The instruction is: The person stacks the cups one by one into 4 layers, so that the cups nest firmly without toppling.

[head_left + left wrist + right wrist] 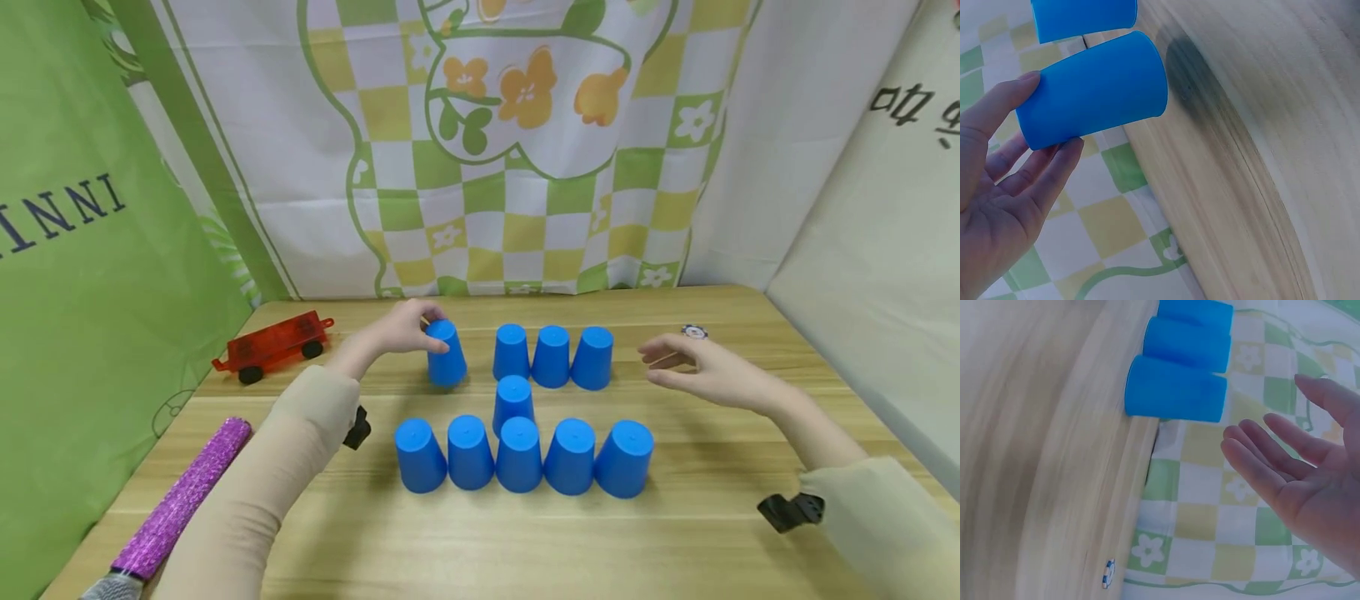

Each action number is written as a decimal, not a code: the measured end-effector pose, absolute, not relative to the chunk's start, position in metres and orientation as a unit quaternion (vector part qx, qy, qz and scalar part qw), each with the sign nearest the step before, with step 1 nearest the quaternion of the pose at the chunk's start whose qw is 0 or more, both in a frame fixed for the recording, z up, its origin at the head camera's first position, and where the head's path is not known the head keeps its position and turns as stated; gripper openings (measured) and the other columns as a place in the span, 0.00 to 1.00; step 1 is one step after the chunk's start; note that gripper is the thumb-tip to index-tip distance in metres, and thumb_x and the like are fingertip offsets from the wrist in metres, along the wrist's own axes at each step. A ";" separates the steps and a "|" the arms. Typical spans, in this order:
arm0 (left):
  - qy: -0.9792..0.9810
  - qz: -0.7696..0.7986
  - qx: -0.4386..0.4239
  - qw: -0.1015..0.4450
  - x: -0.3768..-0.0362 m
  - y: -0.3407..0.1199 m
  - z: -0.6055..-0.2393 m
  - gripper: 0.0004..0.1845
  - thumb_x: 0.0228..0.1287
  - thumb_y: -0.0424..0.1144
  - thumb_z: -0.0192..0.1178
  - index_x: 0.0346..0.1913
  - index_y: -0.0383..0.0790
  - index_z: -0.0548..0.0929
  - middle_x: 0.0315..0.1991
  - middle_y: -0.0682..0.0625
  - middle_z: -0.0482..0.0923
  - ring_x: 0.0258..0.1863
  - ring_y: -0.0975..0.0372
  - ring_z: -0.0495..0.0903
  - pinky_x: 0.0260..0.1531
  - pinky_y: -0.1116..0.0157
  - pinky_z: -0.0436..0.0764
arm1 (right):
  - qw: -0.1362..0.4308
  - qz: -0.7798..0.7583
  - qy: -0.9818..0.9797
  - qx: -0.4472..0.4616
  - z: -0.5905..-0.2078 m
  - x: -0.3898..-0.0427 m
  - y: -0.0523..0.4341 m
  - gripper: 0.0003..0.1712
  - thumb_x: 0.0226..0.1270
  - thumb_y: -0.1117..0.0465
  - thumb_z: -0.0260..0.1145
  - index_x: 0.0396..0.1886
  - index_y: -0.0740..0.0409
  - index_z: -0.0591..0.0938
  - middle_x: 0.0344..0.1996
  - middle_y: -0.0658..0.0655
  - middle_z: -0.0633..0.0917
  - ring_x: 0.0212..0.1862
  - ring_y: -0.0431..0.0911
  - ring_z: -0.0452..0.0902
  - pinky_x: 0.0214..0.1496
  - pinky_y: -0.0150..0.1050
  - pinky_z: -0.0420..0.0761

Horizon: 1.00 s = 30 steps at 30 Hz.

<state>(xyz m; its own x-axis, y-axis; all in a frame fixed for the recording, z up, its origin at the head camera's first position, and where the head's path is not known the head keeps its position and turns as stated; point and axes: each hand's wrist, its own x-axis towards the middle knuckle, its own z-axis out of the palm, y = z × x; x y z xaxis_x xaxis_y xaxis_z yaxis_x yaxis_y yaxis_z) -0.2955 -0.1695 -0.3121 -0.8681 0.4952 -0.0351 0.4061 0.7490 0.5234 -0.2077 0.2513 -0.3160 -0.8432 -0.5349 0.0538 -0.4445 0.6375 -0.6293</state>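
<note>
Under left hand, blue cup

- The left hand reaches forward over the table, forearm in a beige sleeve, a dark strap at the wrist.
- Its thumb and fingers curl round the top of something and pinch it.
- The right hand hovers in the air, palm turned inward, holding nothing.
- Its fingers are straight and loosely spread.
</note>
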 end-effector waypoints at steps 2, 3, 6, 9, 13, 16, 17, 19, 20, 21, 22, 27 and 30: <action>0.934 0.255 0.237 0.086 -0.298 -0.169 -0.312 0.24 0.55 0.40 0.67 0.52 0.31 0.76 0.50 0.37 0.77 0.50 0.46 0.79 0.49 0.55 0.81 | 0.087 -0.339 0.897 -0.271 -0.318 -0.201 0.251 0.23 0.70 0.57 0.58 0.59 0.65 0.71 0.54 0.64 0.78 0.54 0.56 0.77 0.50 0.36 0.81; 0.935 0.251 0.236 0.084 -0.300 -0.168 -0.313 0.25 0.55 0.40 0.67 0.53 0.31 0.76 0.50 0.37 0.77 0.51 0.46 0.79 0.49 0.56 0.81 | 0.099 -0.347 0.892 -0.272 -0.319 -0.199 0.251 0.23 0.70 0.57 0.58 0.59 0.65 0.71 0.55 0.64 0.78 0.54 0.54 0.77 0.50 0.33 0.80; 0.939 0.242 0.229 0.084 -0.304 -0.166 -0.314 0.25 0.54 0.41 0.67 0.53 0.32 0.76 0.51 0.38 0.77 0.51 0.47 0.78 0.50 0.56 0.80 | 0.140 -0.375 0.873 -0.280 -0.327 -0.193 0.250 0.24 0.69 0.58 0.59 0.60 0.65 0.69 0.57 0.65 0.76 0.55 0.46 0.77 0.51 0.28 0.78; 0.941 0.234 0.227 0.084 -0.307 -0.164 -0.316 0.25 0.54 0.41 0.67 0.53 0.32 0.76 0.51 0.38 0.77 0.51 0.49 0.78 0.51 0.56 0.79 | 0.173 -0.403 0.847 -0.300 -0.334 -0.188 0.250 0.28 0.67 0.60 0.61 0.63 0.66 0.67 0.59 0.68 0.74 0.56 0.35 0.75 0.54 0.31 0.79; 0.942 0.231 0.227 0.086 -0.311 -0.157 -0.317 0.26 0.54 0.41 0.67 0.53 0.32 0.75 0.52 0.39 0.77 0.51 0.50 0.77 0.52 0.56 0.78 | 0.181 -0.428 0.826 -0.318 -0.342 -0.180 0.247 0.31 0.64 0.62 0.64 0.63 0.67 0.66 0.59 0.70 0.72 0.56 0.31 0.72 0.56 0.37 0.79; 0.943 0.228 0.227 0.086 -0.314 -0.152 -0.319 0.26 0.54 0.41 0.68 0.54 0.32 0.75 0.52 0.39 0.77 0.52 0.50 0.76 0.53 0.56 0.77 | 0.171 -0.438 0.823 -0.319 -0.347 -0.175 0.245 0.32 0.61 0.62 0.66 0.62 0.68 0.67 0.58 0.71 0.72 0.56 0.29 0.72 0.55 0.36 0.80; 0.943 0.228 0.229 0.085 -0.315 -0.150 -0.319 0.26 0.54 0.41 0.68 0.54 0.32 0.75 0.52 0.38 0.77 0.52 0.50 0.76 0.53 0.56 0.77 | 0.169 -0.443 0.821 -0.318 -0.349 -0.173 0.244 0.32 0.61 0.63 0.67 0.62 0.68 0.67 0.58 0.72 0.72 0.55 0.28 0.71 0.54 0.35 0.80; 0.943 0.226 0.228 0.084 -0.315 -0.146 -0.320 0.26 0.54 0.41 0.68 0.54 0.31 0.75 0.52 0.38 0.77 0.52 0.50 0.76 0.54 0.57 0.77 | 0.167 -0.452 0.818 -0.314 -0.353 -0.171 0.242 0.32 0.60 0.63 0.67 0.61 0.69 0.67 0.58 0.73 0.72 0.54 0.26 0.70 0.53 0.35 0.81; 0.943 0.226 0.229 0.084 -0.315 -0.145 -0.321 0.26 0.54 0.41 0.68 0.54 0.31 0.75 0.52 0.38 0.77 0.52 0.50 0.76 0.54 0.57 0.77 | 0.167 -0.455 0.818 -0.311 -0.354 -0.169 0.241 0.31 0.60 0.63 0.67 0.60 0.70 0.67 0.58 0.73 0.72 0.54 0.24 0.70 0.53 0.35 0.81; 0.943 0.227 0.228 0.086 -0.315 -0.144 -0.321 0.26 0.54 0.41 0.68 0.54 0.31 0.75 0.53 0.38 0.77 0.53 0.50 0.76 0.55 0.56 0.76 | 0.167 -0.457 0.817 -0.308 -0.355 -0.168 0.240 0.31 0.60 0.63 0.67 0.60 0.70 0.67 0.58 0.73 0.72 0.53 0.24 0.70 0.53 0.36 0.81; 0.943 0.228 0.227 0.089 -0.315 -0.142 -0.321 0.26 0.54 0.41 0.68 0.54 0.31 0.75 0.53 0.38 0.76 0.53 0.50 0.75 0.55 0.56 0.76 | 0.168 -0.459 0.817 -0.305 -0.357 -0.168 0.239 0.31 0.60 0.63 0.67 0.60 0.71 0.67 0.58 0.73 0.72 0.53 0.23 0.70 0.52 0.37 0.81; 0.941 0.231 0.222 0.109 -0.314 -0.136 -0.324 0.25 0.55 0.40 0.67 0.54 0.33 0.74 0.53 0.39 0.76 0.53 0.51 0.76 0.55 0.57 0.77 | 0.167 -0.457 0.825 -0.286 -0.362 -0.165 0.237 0.32 0.60 0.61 0.68 0.60 0.71 0.68 0.55 0.70 0.74 0.52 0.25 0.71 0.52 0.38 0.82; 0.940 0.231 0.223 0.114 -0.314 -0.133 -0.326 0.25 0.55 0.40 0.67 0.54 0.34 0.75 0.53 0.40 0.76 0.52 0.52 0.76 0.54 0.58 0.77 | 0.167 -0.457 0.828 -0.278 -0.363 -0.164 0.236 0.32 0.59 0.60 0.68 0.59 0.70 0.69 0.54 0.69 0.75 0.51 0.26 0.72 0.51 0.39 0.82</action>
